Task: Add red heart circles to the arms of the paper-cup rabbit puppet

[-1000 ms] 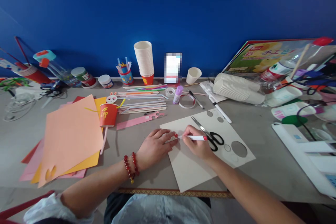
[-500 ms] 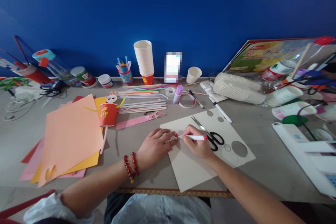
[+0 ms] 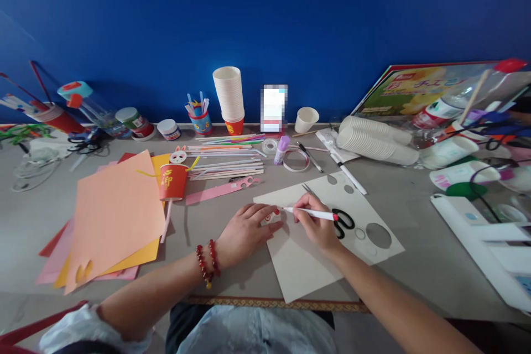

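My left hand (image 3: 243, 232) lies flat with its fingers stretched out, a red bead bracelet on the wrist. Under its fingertips sits a small white paper piece (image 3: 272, 217) bearing red marks, partly covered by the fingers. My right hand (image 3: 317, 232) is closed around a white marker (image 3: 311, 212) with a red end, its tip pointing left close to the small piece. Whether the tip touches paper I cannot tell. A large cream sheet (image 3: 292, 276) with cut-out holes lies beneath my right hand. Black-handled scissors (image 3: 345, 222) rest on it, partly hidden by that hand.
Coloured paper sheets (image 3: 120, 204) and a red paper-cup rabbit (image 3: 173, 182) lie on the left. Straws (image 3: 226, 163), a glue stick (image 3: 282, 149) and tape (image 3: 270, 146) are behind my hands. Stacked cups (image 3: 377, 144) and a white rack-like object (image 3: 477, 249) are on the right.
The marker tip has lifted slightly up and away from the red spot, and my right hand has shifted a little. More red marking shows beside my left fingers.
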`<state>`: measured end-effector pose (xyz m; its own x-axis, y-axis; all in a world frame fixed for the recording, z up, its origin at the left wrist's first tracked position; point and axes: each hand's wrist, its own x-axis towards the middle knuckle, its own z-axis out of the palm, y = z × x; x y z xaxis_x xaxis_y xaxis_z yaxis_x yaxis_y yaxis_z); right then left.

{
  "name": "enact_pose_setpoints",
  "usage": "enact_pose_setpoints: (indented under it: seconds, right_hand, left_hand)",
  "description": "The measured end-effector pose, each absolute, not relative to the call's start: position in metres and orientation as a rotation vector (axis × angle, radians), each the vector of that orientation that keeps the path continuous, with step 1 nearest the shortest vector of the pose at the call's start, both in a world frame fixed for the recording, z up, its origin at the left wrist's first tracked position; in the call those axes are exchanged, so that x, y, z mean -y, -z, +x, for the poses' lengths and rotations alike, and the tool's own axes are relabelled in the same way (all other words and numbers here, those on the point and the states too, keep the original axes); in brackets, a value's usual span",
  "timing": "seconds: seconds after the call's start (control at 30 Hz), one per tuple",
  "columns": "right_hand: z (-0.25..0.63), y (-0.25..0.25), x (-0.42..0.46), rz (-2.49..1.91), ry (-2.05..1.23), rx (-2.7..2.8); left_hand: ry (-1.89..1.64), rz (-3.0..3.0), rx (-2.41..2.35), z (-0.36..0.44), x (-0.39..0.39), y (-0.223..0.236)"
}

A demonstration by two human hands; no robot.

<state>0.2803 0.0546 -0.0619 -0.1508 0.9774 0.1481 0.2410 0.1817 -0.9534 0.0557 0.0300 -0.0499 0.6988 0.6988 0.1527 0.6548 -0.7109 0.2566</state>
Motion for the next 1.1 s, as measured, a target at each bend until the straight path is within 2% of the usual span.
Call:
enact_pose_setpoints:
  seconds: [0.27,0.43,0.73,1.1]
  right_hand:
    - [0.282,0.060,-0.049,-1.169,-0.977,1.570]
    - [0.281,0.058,-0.049,-1.189,-0.898,1.678]
    - [0.270,0.028,-0.049,-1.164,-1.181,1.740]
    - [0.251,0.055,-0.049,-1.127,-1.022,1.801]
  left_hand:
    - [-0.276,2.728,-1.204,0.040,-0.019,0.028]
    - [-0.337,2.763,-1.161,0.031,-0.016,0.037]
    - [-0.412,2.797,-1.105,0.030,-0.018,0.053]
    - [-0.416,2.753,-1.131,0.029,-0.017,0.057]
